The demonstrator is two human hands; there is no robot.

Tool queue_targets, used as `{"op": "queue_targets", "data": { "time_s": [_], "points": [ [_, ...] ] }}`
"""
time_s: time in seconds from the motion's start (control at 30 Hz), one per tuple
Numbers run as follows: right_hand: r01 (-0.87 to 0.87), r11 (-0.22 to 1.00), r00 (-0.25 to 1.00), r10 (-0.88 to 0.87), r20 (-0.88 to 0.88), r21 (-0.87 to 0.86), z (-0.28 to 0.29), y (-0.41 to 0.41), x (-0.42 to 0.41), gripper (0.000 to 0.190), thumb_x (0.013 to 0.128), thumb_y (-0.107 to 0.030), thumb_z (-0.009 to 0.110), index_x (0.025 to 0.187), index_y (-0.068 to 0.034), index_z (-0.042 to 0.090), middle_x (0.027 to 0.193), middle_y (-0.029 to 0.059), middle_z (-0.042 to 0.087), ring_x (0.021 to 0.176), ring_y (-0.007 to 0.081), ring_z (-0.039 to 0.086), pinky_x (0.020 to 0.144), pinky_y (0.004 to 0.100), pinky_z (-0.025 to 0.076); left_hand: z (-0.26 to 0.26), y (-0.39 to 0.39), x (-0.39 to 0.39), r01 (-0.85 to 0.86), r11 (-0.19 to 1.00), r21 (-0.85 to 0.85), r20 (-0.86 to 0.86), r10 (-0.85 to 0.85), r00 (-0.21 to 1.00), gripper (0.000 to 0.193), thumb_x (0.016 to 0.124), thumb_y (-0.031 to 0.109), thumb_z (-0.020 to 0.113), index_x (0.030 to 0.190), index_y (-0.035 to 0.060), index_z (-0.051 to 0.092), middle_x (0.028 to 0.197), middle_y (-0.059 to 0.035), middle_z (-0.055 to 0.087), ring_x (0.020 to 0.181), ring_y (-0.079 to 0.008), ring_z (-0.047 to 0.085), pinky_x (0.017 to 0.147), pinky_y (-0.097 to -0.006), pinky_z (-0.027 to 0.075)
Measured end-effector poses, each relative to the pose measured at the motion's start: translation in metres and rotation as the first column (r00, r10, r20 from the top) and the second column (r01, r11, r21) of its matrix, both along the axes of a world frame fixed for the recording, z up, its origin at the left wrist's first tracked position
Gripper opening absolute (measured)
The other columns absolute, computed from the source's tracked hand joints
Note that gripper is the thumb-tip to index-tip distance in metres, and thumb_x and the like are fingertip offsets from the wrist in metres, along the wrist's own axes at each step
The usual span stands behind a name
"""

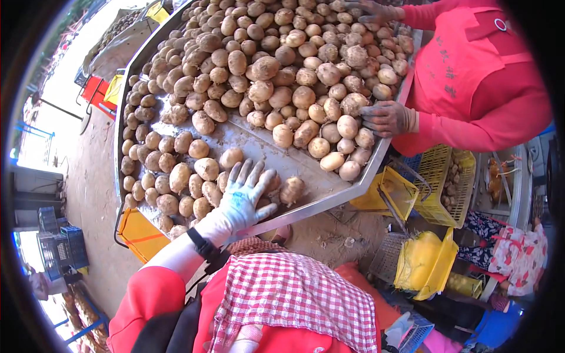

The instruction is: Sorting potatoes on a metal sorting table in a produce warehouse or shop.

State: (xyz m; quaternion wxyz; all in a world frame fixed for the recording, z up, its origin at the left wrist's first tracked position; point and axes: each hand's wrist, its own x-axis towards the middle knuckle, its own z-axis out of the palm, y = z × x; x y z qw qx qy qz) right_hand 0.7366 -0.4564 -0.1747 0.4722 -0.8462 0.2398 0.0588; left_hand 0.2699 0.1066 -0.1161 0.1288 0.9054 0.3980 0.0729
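My left hand (247, 196), in a pale knit glove with grey-stained fingers, lies palm down with its fingers spread. It rests over potatoes near the front edge of a metal sorting table (247, 132). One potato (291, 190) sits just right of the fingers, and another (231, 157) lies beyond the fingertips. Loose potatoes (178, 176) spread to the left, and a large heap of potatoes (273, 75) covers the far part. Beside my body at the lower right, a pale glove (399, 327) appears to be my right hand; its fingers are unclear.
A co-worker in a red apron (468, 75) stands at the right, one gloved hand (388, 119) on the heap. Yellow baskets (397, 189) and a yellow crate (435, 185) stand below the table's right edge. An orange-yellow bin (141, 234) is under its left corner.
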Motion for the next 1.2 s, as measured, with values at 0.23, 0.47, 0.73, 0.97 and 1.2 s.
{"op": "queue_targets", "data": {
  "time_s": [0.23,0.47,0.73,0.97,1.2],
  "points": [
    [-0.68,0.252,-0.051,0.92,0.387,-0.689,0.062,0.35,-0.061,0.059,0.091,-0.02,0.063,0.142,0.001,0.043,0.143,0.0232,0.048,0.131,0.0413,0.046,0.112,0.0488,0.034,0.011,0.073,-0.077,-0.558,0.809,0.186,-0.25,0.588,0.769,0.076,0.091,0.052,0.056,0.153,0.0161,0.033,0.159,-0.0215,0.027,0.149,-0.0415,0.016,0.121,-0.0531,0.008],
    [-0.573,-0.08,-0.593,0.727,0.346,-0.815,0.089,0.593,-0.163,0.07,0.081,-0.038,0.072,0.142,-0.011,0.049,0.149,0.0181,0.042,0.139,0.0403,0.036,0.115,0.0528,0.028,-0.01,0.006,-0.101,-0.543,0.813,0.211,-0.017,0.558,0.83,0.077,0.088,0.047,0.062,0.153,0.0145,0.035,0.158,-0.0187,0.03,0.147,-0.0422,0.021,0.12,-0.0538,0.012],
    [-0.68,-0.631,-0.693,0.719,0.047,-0.374,0.071,0.555,-0.277,0.04,0.083,-0.038,0.07,0.116,-0.015,0.069,0.126,0.0081,0.064,0.121,0.031,0.055,0.112,0.0502,0.031,0.01,-0.037,-0.114,-0.559,0.827,0.061,0.052,0.557,0.829,0.08,0.083,0.051,0.066,0.15,0.0156,0.039,0.155,-0.0211,0.031,0.145,-0.0436,0.023,0.119,-0.0556,0.014],
    [-0.395,-0.1,-0.46,0.882,0.102,-0.913,0.075,0.622,-0.25,0.054,0.086,-0.037,0.067,0.132,-0.012,0.057,0.152,0.0222,0.035,0.137,0.0459,0.033,0.112,0.0574,0.029,0.01,-0.031,-0.11,-0.624,0.78,0.043,-0.008,0.625,0.781,0.077,0.081,0.046,0.068,0.149,0.0187,0.042,0.156,-0.0189,0.03,0.145,-0.0431,0.023,0.12,-0.0545,0.012],
    [-0.648,-0.525,-0.758,0.515,0.4,-0.552,0.075,0.567,-0.282,0.039,0.078,-0.015,0.074,0.115,-0.008,0.067,0.12,0.0144,0.065,0.112,0.0349,0.061,0.099,0.0428,0.048,-0.016,-0.047,-0.145,-0.685,0.728,0.028,0.035,0.684,0.729,0.077,0.086,0.043,0.064,0.152,0.0179,0.036,0.161,-0.0206,0.021,0.147,-0.0435,0.019,0.12,-0.0566,0.01]
  ]
}}
